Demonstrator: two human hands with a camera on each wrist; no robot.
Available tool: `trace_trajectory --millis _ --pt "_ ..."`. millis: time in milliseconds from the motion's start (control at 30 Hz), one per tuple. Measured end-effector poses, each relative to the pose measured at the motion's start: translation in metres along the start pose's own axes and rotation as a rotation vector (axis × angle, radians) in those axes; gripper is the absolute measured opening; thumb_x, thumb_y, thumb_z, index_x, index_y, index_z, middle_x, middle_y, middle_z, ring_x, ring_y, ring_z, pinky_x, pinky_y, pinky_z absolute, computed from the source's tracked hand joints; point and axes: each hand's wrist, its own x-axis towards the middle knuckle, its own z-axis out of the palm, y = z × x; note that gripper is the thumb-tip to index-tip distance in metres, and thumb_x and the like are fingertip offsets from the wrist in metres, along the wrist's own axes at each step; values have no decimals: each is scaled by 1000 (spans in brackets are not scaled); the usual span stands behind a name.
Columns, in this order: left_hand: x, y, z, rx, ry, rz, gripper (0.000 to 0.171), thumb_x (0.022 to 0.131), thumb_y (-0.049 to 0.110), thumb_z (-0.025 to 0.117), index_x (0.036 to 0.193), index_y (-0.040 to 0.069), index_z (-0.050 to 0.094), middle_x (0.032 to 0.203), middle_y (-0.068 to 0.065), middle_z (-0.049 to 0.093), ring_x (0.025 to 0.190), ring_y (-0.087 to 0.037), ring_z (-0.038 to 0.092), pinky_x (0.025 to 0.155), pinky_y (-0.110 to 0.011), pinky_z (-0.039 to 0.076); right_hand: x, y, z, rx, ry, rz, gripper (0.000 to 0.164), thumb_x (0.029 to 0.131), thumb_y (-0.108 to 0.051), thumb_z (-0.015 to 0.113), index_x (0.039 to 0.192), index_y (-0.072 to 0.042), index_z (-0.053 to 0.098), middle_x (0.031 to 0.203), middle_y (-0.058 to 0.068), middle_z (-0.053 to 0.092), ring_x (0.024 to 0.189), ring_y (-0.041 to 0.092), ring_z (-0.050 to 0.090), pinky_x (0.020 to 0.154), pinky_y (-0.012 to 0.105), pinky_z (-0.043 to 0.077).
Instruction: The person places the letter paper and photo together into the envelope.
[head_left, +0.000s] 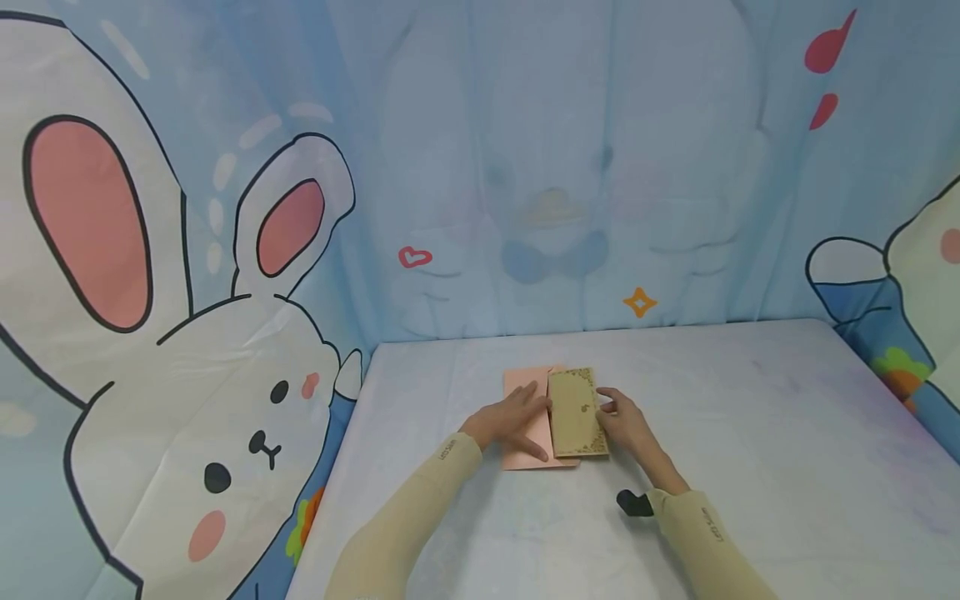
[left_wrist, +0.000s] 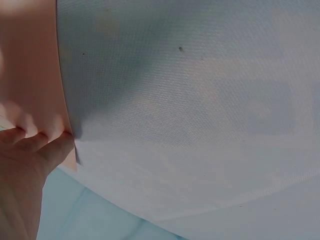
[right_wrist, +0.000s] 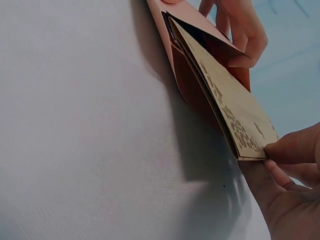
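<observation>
A pink paper envelope (head_left: 528,461) lies on the white table, its mouth bulging apart in the right wrist view. My left hand (head_left: 515,419) grips the envelope, fingers and thumb spread across it near the mouth. A tan folded card (head_left: 574,414) with brown ornate corners stands at a slant, its far end inside the mouth of the envelope (right_wrist: 201,21). The near edge of the card (right_wrist: 255,127) is pinched between thumb and fingers of my right hand (head_left: 624,423). In the left wrist view my left hand (left_wrist: 30,165) touches the pink paper; its other fingers are out of sight.
The white table (head_left: 750,433) carries a cloth-like cover. Behind it hangs a blue curtain (head_left: 465,150) with printed rabbits. A black strap-like piece (head_left: 634,503) sits by my right cuff.
</observation>
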Motion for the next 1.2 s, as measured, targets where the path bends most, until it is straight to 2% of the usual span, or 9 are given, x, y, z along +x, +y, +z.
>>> trace_trajectory --millis 133,367,667,1200 --pt "1 0 1 8 -3 4 104 74 81 64 158 39 19 172 -4 1 158 -24 11 114 -48 41 -1 1 2 4 -13 23 54 99 -9 49 150 3 37 124 30 58 100 33 64 78 39 54" --pt "1 1 0 5 6 5 98 74 80 65 153 39 24 171 -5 4 158 -25 13 111 -50 44 -3 2 5 -5 -17 41 54 98 -10 52 149 3 38 122 29 60 98 32 65 75 36 54" --pt "0 1 -1 -9 15 5 97 73 80 66 151 39 27 171 -6 6 157 -26 15 112 -50 43 -8 4 6 -2 -13 -5 52 98 -8 55 146 7 41 113 29 63 91 30 66 70 36 54" --pt "-1 1 -2 -28 23 12 96 74 78 69 151 36 28 171 -8 6 157 -27 15 112 -52 42 -8 0 6 -5 -19 6 53 96 -7 55 145 9 42 108 27 65 82 23 66 65 30 52"
